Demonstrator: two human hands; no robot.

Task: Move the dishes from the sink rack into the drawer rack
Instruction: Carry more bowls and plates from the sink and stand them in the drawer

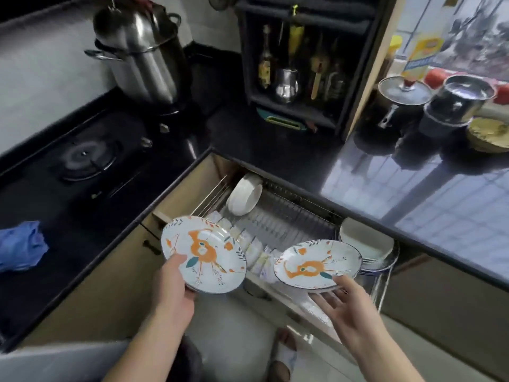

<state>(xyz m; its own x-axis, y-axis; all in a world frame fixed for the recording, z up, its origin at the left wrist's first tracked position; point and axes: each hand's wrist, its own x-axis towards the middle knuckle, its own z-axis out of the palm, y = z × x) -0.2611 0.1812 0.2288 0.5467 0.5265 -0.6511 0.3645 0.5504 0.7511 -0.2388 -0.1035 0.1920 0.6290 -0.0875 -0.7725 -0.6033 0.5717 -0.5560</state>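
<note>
No writing can be read; the label on the yellow bottle (421, 51) by the window is blurred. A flowered plate (203, 253) is gripped at its near rim by the left hand (172, 288), thumb pressed on its face, tilted over the open drawer rack (275, 216). A second flowered plate (316, 264), white with orange and teal blooms, is supported from below by the spread fingers of the right hand (344, 301), above the drawer's front edge beside stacked bowls (366, 241).
</note>
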